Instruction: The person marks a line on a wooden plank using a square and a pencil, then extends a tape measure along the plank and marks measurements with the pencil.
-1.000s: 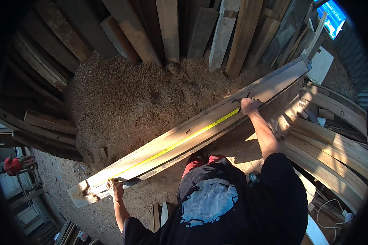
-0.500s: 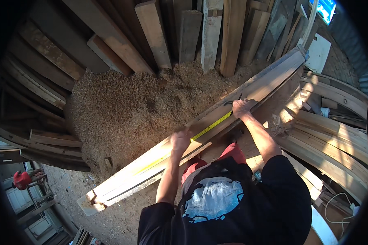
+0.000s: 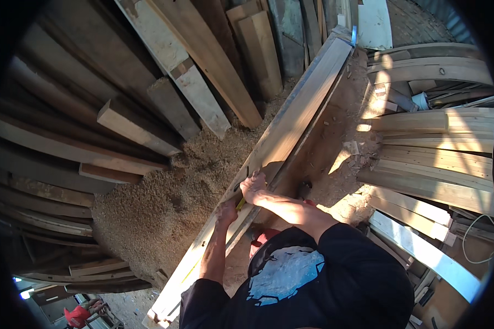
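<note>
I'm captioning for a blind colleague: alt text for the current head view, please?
A person has their left hand and right hand close together at a yellow tape measure on a long board running diagonally, lower left to upper right. A sawdust heap and planks are to its left; more boards are piled at right.

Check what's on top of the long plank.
A yellow measuring tape lies along the plank, with the left hand and right hand over it. Whatever they cover is hidden.

Black shirt (image 3: 357,290) — jagged pale-blue print (image 3: 285,271), short sleeves (image 3: 337,241), red legwear (image 3: 262,240)
</note>
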The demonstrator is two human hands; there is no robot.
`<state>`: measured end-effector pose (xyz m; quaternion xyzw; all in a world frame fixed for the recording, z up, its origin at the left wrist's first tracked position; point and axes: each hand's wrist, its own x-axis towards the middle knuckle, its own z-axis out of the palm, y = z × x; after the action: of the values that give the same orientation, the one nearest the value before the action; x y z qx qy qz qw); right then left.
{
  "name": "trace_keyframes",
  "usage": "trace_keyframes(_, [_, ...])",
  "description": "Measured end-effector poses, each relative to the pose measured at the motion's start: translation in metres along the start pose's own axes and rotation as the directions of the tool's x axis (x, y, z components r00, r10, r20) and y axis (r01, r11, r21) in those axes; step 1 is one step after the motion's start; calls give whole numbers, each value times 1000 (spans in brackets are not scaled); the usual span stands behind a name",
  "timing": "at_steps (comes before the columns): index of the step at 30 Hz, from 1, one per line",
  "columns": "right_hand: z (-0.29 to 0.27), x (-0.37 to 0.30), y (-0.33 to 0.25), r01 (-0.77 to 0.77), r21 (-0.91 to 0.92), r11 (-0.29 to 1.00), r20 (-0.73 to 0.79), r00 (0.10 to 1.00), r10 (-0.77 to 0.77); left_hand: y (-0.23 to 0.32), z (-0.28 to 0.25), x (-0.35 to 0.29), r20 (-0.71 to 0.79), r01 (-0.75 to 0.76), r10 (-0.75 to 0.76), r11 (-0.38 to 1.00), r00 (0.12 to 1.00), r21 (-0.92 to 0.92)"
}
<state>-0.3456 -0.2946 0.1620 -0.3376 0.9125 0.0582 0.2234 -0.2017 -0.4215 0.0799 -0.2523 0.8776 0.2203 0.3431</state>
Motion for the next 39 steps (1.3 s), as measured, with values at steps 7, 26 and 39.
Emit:
trace_keyframes(7, [-46, 56, 154, 194, 163, 968, -46, 981, -189, 50, -49, -39, -97, 71, -61, 992, 993, 101])
trace_keyframes(26, [-156, 234, 519, 39, -18, 999, -111, 993, -41, 56, -58, -53, -41, 108, -104, 986, 994, 127])
trace_keyframes(39, [-156, 263, 499, -61, -232, 971, 130, 987, 93, 99, -77, -17, 73, 374, -415, 872, 907, 316])
